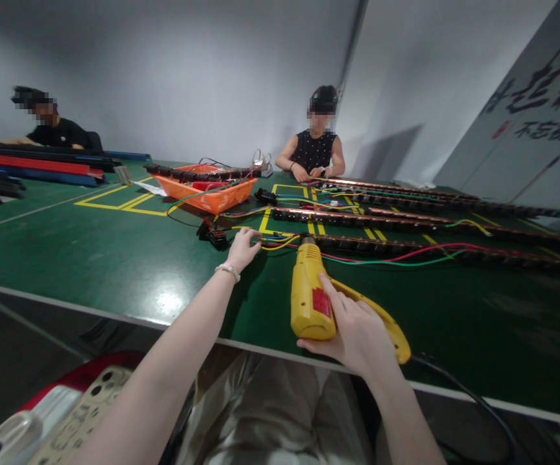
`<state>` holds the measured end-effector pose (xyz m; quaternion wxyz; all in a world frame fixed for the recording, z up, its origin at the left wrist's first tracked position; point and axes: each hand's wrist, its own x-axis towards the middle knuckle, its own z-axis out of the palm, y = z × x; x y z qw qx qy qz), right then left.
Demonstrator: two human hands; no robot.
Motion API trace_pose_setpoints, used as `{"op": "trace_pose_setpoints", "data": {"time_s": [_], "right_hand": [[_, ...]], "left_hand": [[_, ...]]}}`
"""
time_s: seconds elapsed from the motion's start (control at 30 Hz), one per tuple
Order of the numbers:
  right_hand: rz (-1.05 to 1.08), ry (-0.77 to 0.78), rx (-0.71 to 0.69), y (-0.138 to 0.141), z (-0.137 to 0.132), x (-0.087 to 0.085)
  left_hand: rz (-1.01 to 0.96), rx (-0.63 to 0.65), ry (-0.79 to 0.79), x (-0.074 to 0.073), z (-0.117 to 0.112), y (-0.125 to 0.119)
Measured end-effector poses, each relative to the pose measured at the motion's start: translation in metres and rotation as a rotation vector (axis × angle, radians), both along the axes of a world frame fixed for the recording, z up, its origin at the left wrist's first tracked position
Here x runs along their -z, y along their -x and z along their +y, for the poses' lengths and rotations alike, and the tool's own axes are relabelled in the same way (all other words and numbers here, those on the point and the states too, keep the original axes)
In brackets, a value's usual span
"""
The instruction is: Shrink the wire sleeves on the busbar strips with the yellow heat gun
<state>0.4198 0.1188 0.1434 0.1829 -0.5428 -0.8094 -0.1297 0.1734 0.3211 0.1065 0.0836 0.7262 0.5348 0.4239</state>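
A yellow heat gun with a red label is gripped by my right hand. Its nozzle points away from me, at the near end of a long dark strip wound with wires. My left hand has its fingers closed around the bundle of coloured wires coming out of that strip. Left of this hand lies a black connector at the wires' end. Whether the nozzle touches the strip I cannot tell.
An orange basket with parts stands farther back. More long strips lie behind mine. A co-worker sits across the green table; another person is at far left by stacked bars. The gun's black cord hangs over the edge.
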Motion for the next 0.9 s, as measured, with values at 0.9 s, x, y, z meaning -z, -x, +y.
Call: {"op": "trace_pose_setpoints", "data": {"time_s": [0.9], "right_hand": [[0.002,-0.066,0.037,0.023,-0.008,0.004]], "left_hand": [[-0.177,0.099,0.024,-0.007,-0.008,-0.008]]}}
